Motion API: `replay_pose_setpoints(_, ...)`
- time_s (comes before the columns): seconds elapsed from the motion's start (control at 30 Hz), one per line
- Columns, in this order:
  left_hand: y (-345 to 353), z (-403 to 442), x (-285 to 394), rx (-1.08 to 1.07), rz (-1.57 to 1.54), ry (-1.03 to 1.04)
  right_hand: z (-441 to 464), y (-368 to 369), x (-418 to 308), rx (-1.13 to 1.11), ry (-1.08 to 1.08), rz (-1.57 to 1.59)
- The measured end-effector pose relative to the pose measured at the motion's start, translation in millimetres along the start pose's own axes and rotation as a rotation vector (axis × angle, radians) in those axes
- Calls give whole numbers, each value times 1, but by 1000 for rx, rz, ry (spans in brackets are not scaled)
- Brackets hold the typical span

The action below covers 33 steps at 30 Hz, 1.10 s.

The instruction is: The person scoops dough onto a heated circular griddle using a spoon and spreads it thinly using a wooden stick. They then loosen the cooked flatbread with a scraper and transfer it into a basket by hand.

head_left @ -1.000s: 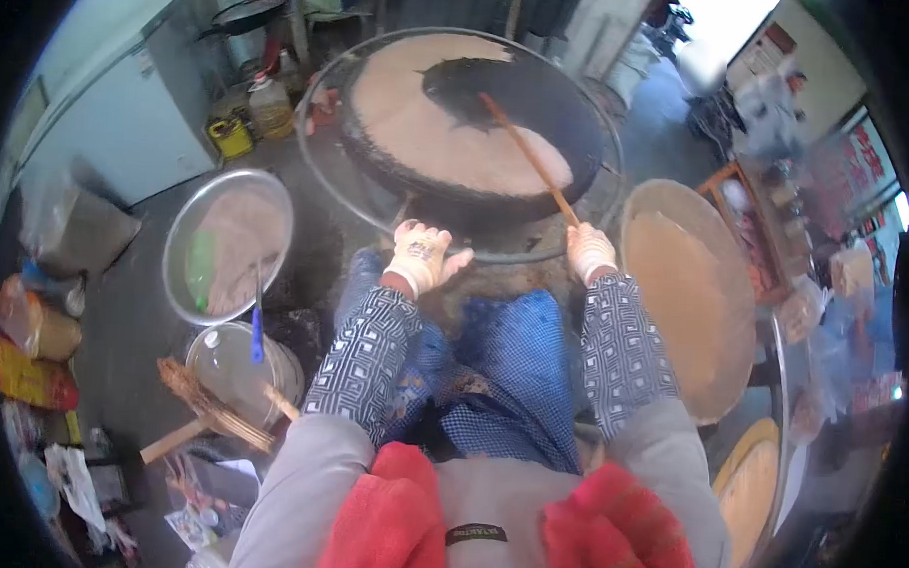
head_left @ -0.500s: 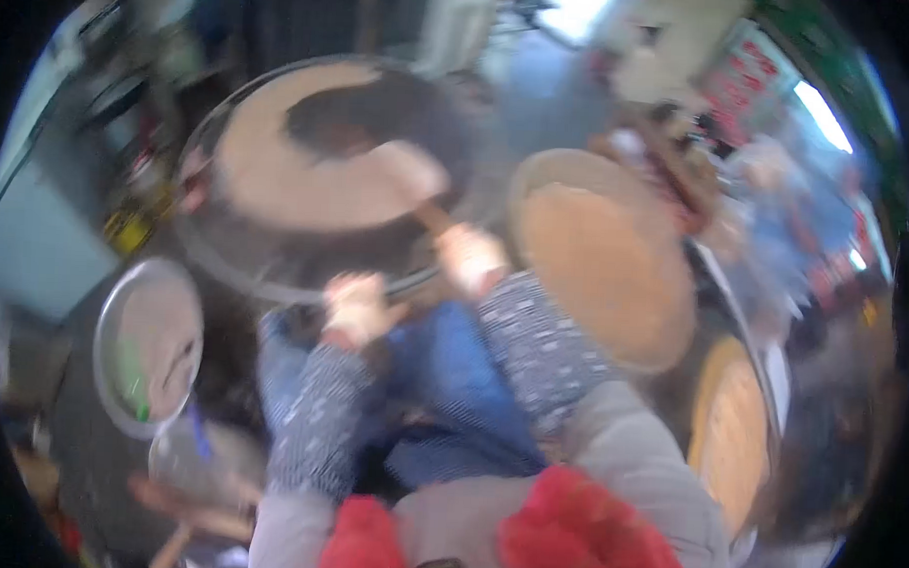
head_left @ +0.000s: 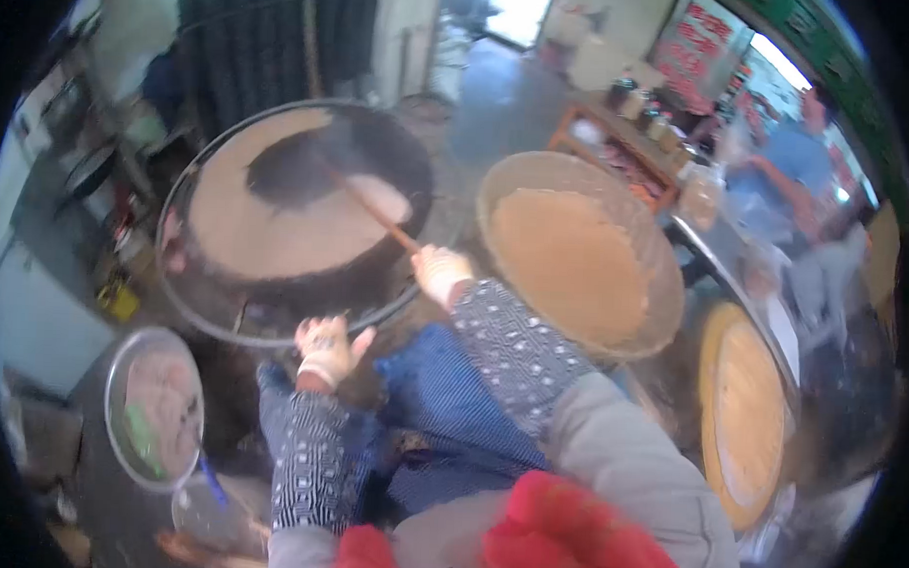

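My right hand (head_left: 441, 273) is closed around the handle of a wooden-handled spreader (head_left: 379, 213). The handle reaches over a large round dark griddle (head_left: 278, 183); its far end is blurred. Pale batter (head_left: 276, 240) covers the near and left part of the griddle in a wide curved band. A lighter patch (head_left: 382, 196) lies beside the handle, and I cannot tell whether it belongs to the tool. At the near rim rests my left hand (head_left: 329, 350), holding nothing, thumb held apart from the fingers.
Right of the griddle stands a wide basin of tan batter (head_left: 571, 258). Further right is a round yellowish tray (head_left: 745, 409). A metal bowl (head_left: 160, 404) with something green inside sits at left. A person in blue (head_left: 794, 166) is beyond a counter, near a shelf of jars (head_left: 630, 140).
The spreader's handle now points further across the griddle, toward its dark middle. The right hand has stayed on the handle and the left at the rim. The view has shifted and become sharper.
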<state>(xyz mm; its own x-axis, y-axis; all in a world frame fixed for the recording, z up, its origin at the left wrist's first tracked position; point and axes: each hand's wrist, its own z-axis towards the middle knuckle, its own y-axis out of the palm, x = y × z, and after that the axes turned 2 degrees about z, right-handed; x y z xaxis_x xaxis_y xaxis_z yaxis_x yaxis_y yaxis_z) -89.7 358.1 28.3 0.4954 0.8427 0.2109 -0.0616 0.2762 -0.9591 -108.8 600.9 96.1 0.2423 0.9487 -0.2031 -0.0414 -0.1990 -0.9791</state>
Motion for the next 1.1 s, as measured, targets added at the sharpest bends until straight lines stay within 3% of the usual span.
replay_pose_setpoints(0.1, -6, -3, -3, -2, -25, -16, 4, 23, 19, -83, -179, -85)
replay_pose_setpoints(0.13, -13, -3, -4, -73, -7, -48, 8, 12, 24, -106, -62, -93)
replay_pose_setpoints(0.23, -13, -2, -14, -126, 42, -84, 18, 17, 32, 82, 0, -69)
replay_pose_setpoints(0.3, -15, -4, -17, -120, 62, -91, 4, 8, 17, 25, -18, -14)
replay_pose_setpoints(0.4, -14, -6, -30, -46, 50, -76, -11, 34, 22, -51, -224, -155)
replay_pose_setpoints(0.43, -14, -12, -34, -24, 45, -67, -7, 43, 37, 71, -222, -152)
replay_pose_setpoints(0.5, -7, -14, -47, 4, 74, -65, 16, 40, 51, 97, -43, -146)
replay_pose_setpoints(0.63, -53, -2, -21, -350, 125, -201, 5, 21, 29, 129, -152, -203)
replay_pose_setpoints(0.67, -44, -3, -6, -246, 123, -130, 5, 24, 32, 98, -144, -213)
replay_pose_setpoints(0.7, -43, 2, 12, -276, 45, -127, 5, 29, 39, 59, -132, -225)
replay_pose_setpoints(0.77, -15, 13, 43, -252, -80, -225, 18, 33, 52, 81, -25, -192)
replay_pose_setpoints(0.93, 1, 17, 41, -193, -120, -182, 9, 25, 33, 99, -171, -216)
replay_pose_setpoints(1.1, -5, 14, 38, -237, -106, -174, 44, 42, 74, 193, -152, -244)
